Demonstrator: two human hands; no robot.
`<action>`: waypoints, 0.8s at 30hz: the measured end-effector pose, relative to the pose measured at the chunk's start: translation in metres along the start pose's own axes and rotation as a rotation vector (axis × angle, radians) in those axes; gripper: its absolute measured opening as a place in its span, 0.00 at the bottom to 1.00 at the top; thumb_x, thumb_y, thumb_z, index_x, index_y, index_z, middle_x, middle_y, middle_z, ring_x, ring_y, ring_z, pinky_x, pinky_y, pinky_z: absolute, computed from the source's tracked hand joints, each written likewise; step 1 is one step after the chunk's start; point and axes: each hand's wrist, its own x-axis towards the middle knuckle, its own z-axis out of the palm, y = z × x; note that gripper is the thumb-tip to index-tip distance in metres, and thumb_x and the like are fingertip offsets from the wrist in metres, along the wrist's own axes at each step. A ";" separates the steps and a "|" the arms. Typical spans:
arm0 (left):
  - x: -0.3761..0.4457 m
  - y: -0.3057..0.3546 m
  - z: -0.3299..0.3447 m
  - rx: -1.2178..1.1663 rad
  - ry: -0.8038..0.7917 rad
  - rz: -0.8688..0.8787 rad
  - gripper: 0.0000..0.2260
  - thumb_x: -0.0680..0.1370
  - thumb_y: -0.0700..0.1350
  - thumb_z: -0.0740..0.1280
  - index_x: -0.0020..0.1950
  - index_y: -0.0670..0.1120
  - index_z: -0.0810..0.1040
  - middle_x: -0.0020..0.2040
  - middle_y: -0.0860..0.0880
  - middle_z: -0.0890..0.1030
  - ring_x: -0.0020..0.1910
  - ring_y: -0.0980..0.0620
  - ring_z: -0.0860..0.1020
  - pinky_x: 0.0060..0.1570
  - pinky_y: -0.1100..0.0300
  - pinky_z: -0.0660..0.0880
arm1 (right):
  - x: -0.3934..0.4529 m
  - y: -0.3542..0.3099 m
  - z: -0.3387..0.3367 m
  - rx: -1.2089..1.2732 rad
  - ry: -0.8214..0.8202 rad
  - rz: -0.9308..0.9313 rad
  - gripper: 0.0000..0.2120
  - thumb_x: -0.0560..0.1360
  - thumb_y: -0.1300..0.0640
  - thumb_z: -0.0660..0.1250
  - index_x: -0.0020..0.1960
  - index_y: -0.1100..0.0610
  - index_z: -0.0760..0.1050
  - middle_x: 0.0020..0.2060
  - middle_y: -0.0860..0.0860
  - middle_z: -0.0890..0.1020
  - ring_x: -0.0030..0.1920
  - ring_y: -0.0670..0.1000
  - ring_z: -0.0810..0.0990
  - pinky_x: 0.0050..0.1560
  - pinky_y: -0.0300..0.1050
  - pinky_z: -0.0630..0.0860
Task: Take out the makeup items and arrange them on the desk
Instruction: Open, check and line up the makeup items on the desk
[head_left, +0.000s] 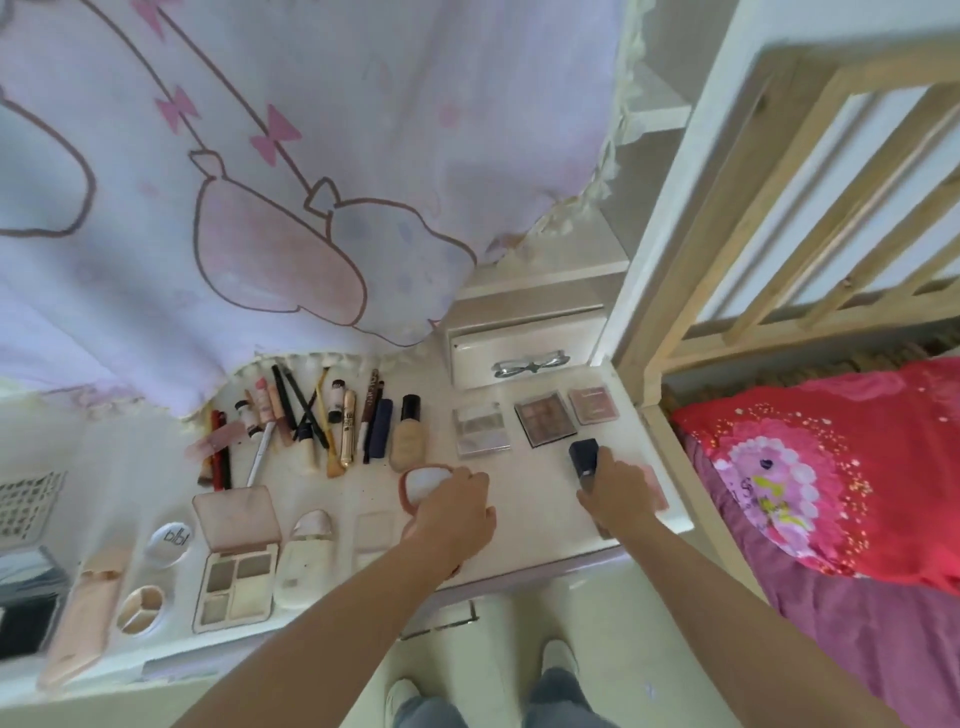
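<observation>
On the white desk, the left hand curls round a pink-rimmed round compact near the foundation bottle while the right hand grips a dark upright case, best set squarely below the 3 palettes.

"What sort of place is this?"
"A bedroom at home: a red floral bedspread on a wooden bed frame, beside a white desk under a pink cartoon curtain."
</observation>
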 end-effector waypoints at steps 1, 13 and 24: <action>0.002 0.005 0.002 -0.005 -0.004 -0.023 0.18 0.80 0.47 0.55 0.69 0.42 0.63 0.67 0.44 0.68 0.65 0.46 0.69 0.62 0.53 0.70 | 0.005 0.001 0.000 0.034 -0.004 -0.008 0.23 0.74 0.53 0.62 0.64 0.60 0.60 0.53 0.58 0.77 0.54 0.58 0.76 0.50 0.48 0.74; -0.004 0.025 -0.060 -0.370 0.213 -0.144 0.34 0.72 0.54 0.70 0.73 0.47 0.60 0.68 0.48 0.68 0.66 0.51 0.69 0.65 0.57 0.68 | 0.005 -0.035 -0.120 0.888 -0.102 -0.480 0.24 0.67 0.64 0.73 0.59 0.56 0.67 0.47 0.52 0.75 0.45 0.54 0.76 0.40 0.46 0.78; -0.050 0.047 -0.184 -0.012 0.836 -0.199 0.11 0.73 0.40 0.62 0.55 0.45 0.73 0.51 0.47 0.77 0.51 0.48 0.75 0.46 0.58 0.71 | -0.029 -0.073 -0.266 0.667 -0.041 -1.006 0.13 0.68 0.63 0.71 0.51 0.61 0.72 0.39 0.53 0.76 0.35 0.49 0.77 0.30 0.32 0.72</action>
